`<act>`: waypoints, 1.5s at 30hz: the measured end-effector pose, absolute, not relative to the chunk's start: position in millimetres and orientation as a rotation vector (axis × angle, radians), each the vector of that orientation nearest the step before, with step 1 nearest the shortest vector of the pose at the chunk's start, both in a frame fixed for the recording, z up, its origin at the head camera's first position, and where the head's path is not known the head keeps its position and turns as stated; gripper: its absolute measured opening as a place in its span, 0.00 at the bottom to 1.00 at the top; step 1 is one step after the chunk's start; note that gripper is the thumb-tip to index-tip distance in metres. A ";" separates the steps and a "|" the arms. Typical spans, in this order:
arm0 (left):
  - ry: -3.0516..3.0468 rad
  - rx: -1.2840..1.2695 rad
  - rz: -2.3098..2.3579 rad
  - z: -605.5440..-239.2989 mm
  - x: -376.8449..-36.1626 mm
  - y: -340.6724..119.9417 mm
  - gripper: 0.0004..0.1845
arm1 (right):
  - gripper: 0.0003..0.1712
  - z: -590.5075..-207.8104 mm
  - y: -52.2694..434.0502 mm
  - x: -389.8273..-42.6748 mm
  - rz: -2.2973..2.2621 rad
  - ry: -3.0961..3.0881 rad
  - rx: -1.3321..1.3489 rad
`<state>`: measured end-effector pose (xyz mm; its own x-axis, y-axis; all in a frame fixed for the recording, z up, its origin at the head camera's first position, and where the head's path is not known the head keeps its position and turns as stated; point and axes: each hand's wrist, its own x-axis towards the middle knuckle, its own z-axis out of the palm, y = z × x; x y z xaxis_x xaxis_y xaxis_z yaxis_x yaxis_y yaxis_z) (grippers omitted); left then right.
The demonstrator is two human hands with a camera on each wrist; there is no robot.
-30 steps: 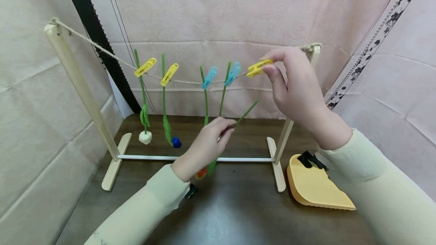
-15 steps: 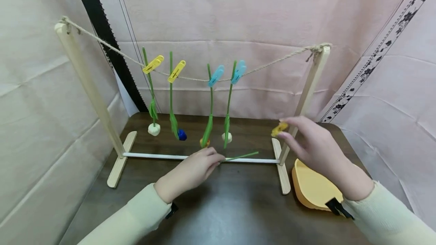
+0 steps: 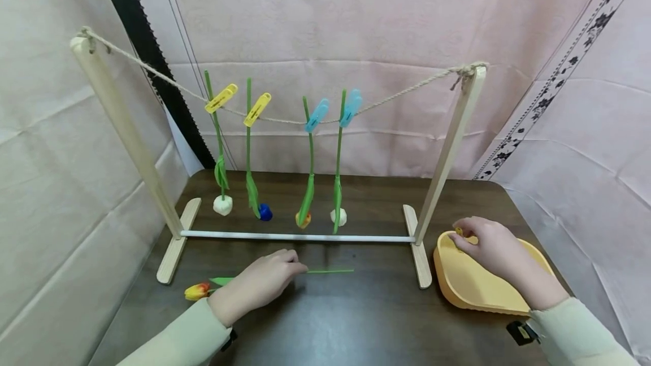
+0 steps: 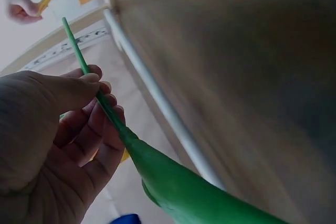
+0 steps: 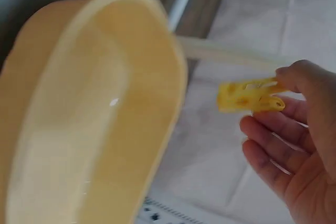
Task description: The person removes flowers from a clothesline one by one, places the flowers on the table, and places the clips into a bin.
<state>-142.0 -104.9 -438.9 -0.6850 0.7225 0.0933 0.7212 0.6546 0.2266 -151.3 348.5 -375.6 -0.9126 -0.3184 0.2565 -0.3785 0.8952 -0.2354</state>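
Observation:
My left hand (image 3: 285, 269) grips the green stem (image 3: 330, 270) of an orange-yellow tulip (image 3: 197, 291) that lies flat on the dark table in front of the rack. In the left wrist view my fingers (image 4: 89, 119) curl round the stem (image 4: 84, 66), with its leaf (image 4: 184, 187) in the foreground. My right hand (image 3: 465, 239) hovers over the yellow tray (image 3: 455, 297) and pinches a yellow clothespin (image 3: 460, 232). The right wrist view shows that clothespin (image 5: 249, 96) between thumb and fingers beside the tray's rim (image 5: 176, 85).
A wooden rack (image 3: 447, 151) carries a string (image 3: 407, 94) from which several tulips hang head down, held by two yellow clips (image 3: 221, 98) and two blue clips (image 3: 316, 115). Its white crossbar (image 3: 295, 236) lies low between the feet. Pink cloth surrounds the table (image 3: 356, 321).
My right hand pulled the yellow clothespin off the string and carried it down to the tray. My left hand lowered the freed tulip and laid it on the table.

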 end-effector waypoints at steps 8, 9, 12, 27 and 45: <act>2.839 1.241 0.390 -453.4 -141.8 -115.4 0.11 | 0.07 -407.1 372.9 -159.1 0.404 -2.956 0.486; 2.840 1.240 0.387 -454.7 -142.1 -116.4 0.11 | 0.07 -409.9 374.8 -159.5 0.398 -2.973 0.481; 2.839 1.221 0.375 -457.6 -142.2 -119.5 0.10 | 0.10 -416.5 378.9 -160.2 0.371 -3.019 0.476; 2.812 1.178 0.371 -471.4 -142.3 -121.4 0.09 | 0.22 -434.6 384.5 -155.1 0.250 -3.176 0.437; 2.822 1.188 0.379 -487.0 -143.6 -117.9 0.09 | 0.24 -445.4 382.8 -158.6 0.245 -3.209 0.433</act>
<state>-143.6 -117.9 -487.0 -0.7022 0.7107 0.0428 0.6968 0.6737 0.2461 -158.6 382.8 -445.4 -0.9589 -0.2710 -0.0846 -0.2550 0.9531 -0.1629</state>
